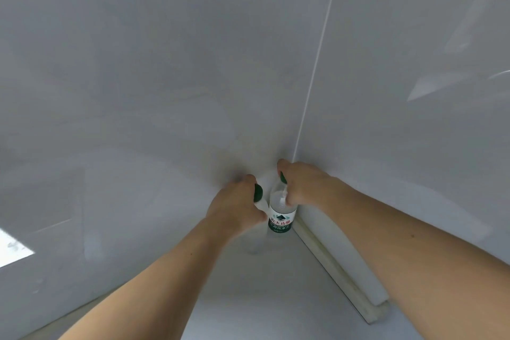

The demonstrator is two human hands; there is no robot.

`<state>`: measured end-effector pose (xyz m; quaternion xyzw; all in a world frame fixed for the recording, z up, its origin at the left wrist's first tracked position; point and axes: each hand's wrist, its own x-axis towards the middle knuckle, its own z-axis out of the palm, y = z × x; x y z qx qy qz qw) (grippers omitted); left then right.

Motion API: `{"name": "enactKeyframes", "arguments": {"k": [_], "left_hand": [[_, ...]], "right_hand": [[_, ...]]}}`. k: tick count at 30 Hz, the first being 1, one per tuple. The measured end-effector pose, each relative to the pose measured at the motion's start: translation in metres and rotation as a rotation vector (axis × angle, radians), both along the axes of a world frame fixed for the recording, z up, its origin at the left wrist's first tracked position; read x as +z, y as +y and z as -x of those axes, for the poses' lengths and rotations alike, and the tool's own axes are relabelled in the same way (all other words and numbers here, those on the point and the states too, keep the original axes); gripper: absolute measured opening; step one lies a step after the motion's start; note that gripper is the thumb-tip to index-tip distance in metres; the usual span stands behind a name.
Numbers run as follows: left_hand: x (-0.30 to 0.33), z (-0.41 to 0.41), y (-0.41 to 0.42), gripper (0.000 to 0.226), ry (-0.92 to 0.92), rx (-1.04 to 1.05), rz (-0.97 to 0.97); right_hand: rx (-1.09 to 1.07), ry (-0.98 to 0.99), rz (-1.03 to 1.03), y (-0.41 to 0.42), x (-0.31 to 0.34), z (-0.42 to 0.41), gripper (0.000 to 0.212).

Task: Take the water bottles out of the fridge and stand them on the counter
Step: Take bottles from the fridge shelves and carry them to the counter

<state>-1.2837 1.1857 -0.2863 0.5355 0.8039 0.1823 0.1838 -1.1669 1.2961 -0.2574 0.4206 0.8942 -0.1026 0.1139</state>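
— Green caps, clear plastic: two bottles, left bottle [260,201] gripped by left hand [234,210], right bottle [280,215] by right hand [300,188].
— Where?
— On the pale surface [276,298], in the corner by grey wall panels [165,63].

Glossy pale grey wall panels [165,63], vertical seam [317,69], cream corner trim [339,270], window reflections.

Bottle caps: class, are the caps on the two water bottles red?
No, the cap under the left hand and the cap under the right hand are both green.
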Motion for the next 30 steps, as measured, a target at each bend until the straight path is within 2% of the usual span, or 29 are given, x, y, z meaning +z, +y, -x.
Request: {"name": "enactKeyframes", "arguments": {"k": [3,8,12,14,17,21,25,30], "left_hand": [[-0.003,-0.001,0.003,0.039,0.013,-0.009,-0.024],[-0.006,-0.004,0.006,0.042,0.028,-0.015,-0.038],[-0.006,-0.004,0.001,0.048,0.000,-0.007,0.003],[-0.001,-0.004,-0.002,0.055,-0.056,-0.009,0.016],[0.016,-0.010,-0.008,0.069,-0.098,0.011,-0.008],[0.050,-0.040,-0.022,0.057,0.110,-0.044,-0.058],[0.088,-0.096,-0.046,0.048,0.250,-0.220,-0.102],[0.129,-0.182,-0.081,0.048,0.307,-0.459,-0.188]], "right_hand": [[-0.027,0.067,0.032,0.007,-0.005,-0.007,0.053],[-0.104,0.146,0.072,0.007,-0.013,-0.016,0.057],[-0.177,0.221,0.136,0.001,-0.013,-0.024,0.083],[-0.199,0.256,0.147,-0.006,-0.006,-0.033,0.090],[-0.200,0.281,0.138,-0.026,0.013,-0.054,0.083],[-0.226,0.306,0.120,-0.068,0.047,-0.102,0.078],[-0.308,0.317,0.073,-0.122,0.080,-0.171,0.075],[-0.432,0.294,-0.023,-0.193,0.113,-0.268,0.071]]}}
